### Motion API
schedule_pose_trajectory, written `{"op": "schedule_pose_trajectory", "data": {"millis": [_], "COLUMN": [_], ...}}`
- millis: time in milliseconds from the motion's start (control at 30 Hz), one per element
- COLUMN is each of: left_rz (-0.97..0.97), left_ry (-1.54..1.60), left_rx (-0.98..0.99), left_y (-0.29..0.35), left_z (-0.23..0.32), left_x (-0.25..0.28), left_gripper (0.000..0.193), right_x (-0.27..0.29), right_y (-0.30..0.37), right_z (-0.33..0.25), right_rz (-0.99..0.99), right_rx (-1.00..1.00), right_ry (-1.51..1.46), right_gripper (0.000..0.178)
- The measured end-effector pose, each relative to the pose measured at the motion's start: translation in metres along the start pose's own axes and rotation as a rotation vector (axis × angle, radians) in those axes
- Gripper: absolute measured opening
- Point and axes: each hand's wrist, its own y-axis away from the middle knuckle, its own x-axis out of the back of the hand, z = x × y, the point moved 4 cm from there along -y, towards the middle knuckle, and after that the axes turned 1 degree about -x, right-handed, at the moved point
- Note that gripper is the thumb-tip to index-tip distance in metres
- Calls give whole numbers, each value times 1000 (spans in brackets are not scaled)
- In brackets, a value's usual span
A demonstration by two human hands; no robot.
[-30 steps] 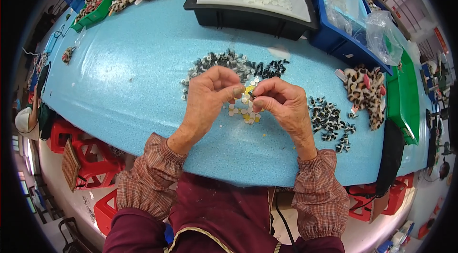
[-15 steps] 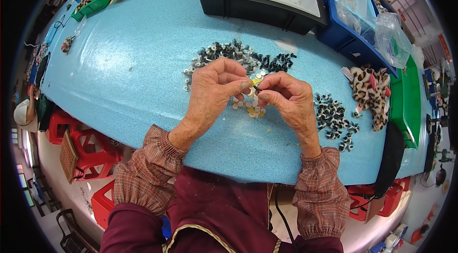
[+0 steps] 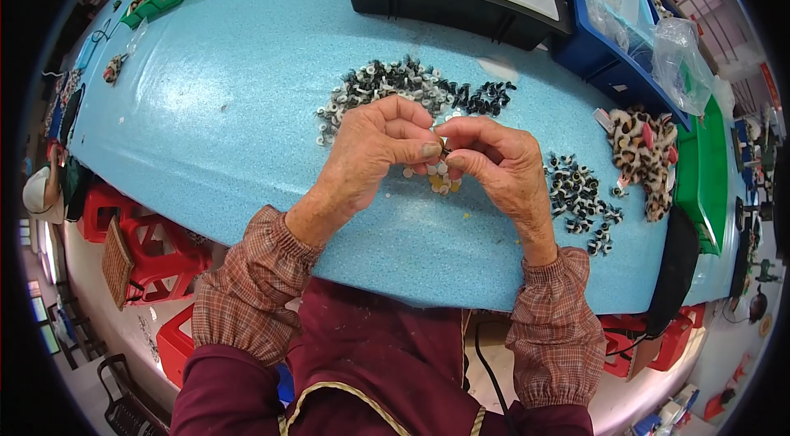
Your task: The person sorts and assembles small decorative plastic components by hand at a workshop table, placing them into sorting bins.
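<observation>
Over the blue tabletop (image 3: 222, 140) my two hands meet, fingertips almost touching. My right hand (image 3: 504, 163) is closed in a pinch on a small black piece (image 3: 445, 151). Thumb against fingers, my left hand (image 3: 366, 148) is closed at the same spot; what it grips is mostly hidden. Beneath the fingertips lie small white and yellow discs (image 3: 444, 182). Beyond my left hand spreads a pile of small black pieces with whitish discs (image 3: 387, 81), next to plain black pieces (image 3: 487, 97). More black-and-white pieces (image 3: 576, 196) lie right of my right hand.
A black tray (image 3: 444, 8) with a white liner of clear bits stands at the back. Beside it are a blue crate (image 3: 605, 66) with plastic bags, leopard-print plush pieces (image 3: 638, 152) and a green bin (image 3: 712, 181). Red stools (image 3: 160, 259) stand below the table's left edge.
My hands stay together at nearly the same place, with the left fingertips slightly closer to the right ones. The yellow seen by my left thumb is now less visible.
</observation>
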Motion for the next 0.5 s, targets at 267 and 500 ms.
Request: {"op": "schedule_pose_trajectory", "data": {"millis": [267, 500], "left_rz": [-156, 45], "left_ry": [-41, -119], "left_rx": [20, -203], "left_y": [-4, -9], "left_z": [3, 20], "left_x": [-4, 11], "left_gripper": [34, 34], "right_x": [3, 24], "right_y": [-3, -6], "right_z": [-3, 4], "right_rz": [-69, 83], "right_rx": [43, 94], "right_ry": [182, -34], "right_gripper": [11, 8]}}
